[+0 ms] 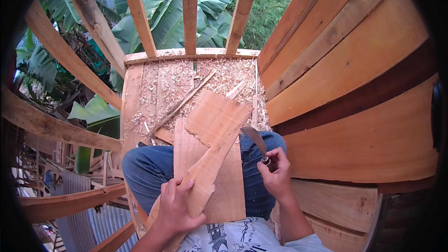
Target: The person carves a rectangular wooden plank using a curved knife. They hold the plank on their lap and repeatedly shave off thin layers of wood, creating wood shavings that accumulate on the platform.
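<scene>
Across my lap lies a flat rectangular board [231, 195]. Over it rests a cut piece of wood [218, 121], slanting from lower left to upper right, broad at its far end and stepping in to a narrower middle with a rough notched edge. My left hand [177, 205] is closed around its near end, thumb to the right. In my right hand [276, 175] is a knife with a curved blade [254, 138], gripped by its short dark handle. The blade tip points up and left, close beside the piece's right edge; whether it touches, I cannot tell.
Curled shavings [228, 70] cover the plank floor ahead of my knees. A thin stick [182, 105] lies there diagonally. Wooden slats [190, 14] stand at the front and left, with banana leaves beyond. A plank wall [359, 130] rises close on my right.
</scene>
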The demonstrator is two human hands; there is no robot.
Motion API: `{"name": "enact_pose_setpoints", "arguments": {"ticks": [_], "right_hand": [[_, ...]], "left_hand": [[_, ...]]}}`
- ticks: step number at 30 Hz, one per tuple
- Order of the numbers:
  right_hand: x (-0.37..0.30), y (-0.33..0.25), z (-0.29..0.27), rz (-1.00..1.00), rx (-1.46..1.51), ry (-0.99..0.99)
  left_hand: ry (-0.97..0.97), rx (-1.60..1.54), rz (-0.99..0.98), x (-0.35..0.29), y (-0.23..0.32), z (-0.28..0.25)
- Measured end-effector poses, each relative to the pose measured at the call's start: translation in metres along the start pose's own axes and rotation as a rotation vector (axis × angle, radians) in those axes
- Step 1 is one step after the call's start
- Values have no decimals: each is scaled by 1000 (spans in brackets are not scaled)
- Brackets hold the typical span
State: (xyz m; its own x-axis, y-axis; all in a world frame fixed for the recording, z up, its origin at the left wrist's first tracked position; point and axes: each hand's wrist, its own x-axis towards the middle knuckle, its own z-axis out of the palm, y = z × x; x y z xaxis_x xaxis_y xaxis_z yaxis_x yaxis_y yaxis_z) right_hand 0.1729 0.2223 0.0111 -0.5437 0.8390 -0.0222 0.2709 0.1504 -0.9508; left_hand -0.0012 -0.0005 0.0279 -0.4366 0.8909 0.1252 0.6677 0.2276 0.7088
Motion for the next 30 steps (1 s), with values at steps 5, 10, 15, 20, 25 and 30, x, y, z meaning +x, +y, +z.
{"name": "enact_pose_setpoints", "arguments": {"ticks": [5, 10, 15, 20, 25, 30], "right_hand": [[-7, -10, -3, 51, 76, -199], [-7, -21, -4, 78, 85, -264], [-6, -25, -3, 212, 124, -335], [-16, -26, 4, 240, 76, -397], [-12, -24, 2, 248, 135, -384], [-12, -27, 1, 298, 173, -402]], "left_hand": [[7, -41, 0, 0, -9, 9], [28, -51, 20, -5, -15, 18], [41, -25, 34, -3, -17, 22], [65, -21, 15, -4, -23, 26], [68, -42, 26, -3, -24, 24], [51, -91, 9, -6, -28, 22]]}}
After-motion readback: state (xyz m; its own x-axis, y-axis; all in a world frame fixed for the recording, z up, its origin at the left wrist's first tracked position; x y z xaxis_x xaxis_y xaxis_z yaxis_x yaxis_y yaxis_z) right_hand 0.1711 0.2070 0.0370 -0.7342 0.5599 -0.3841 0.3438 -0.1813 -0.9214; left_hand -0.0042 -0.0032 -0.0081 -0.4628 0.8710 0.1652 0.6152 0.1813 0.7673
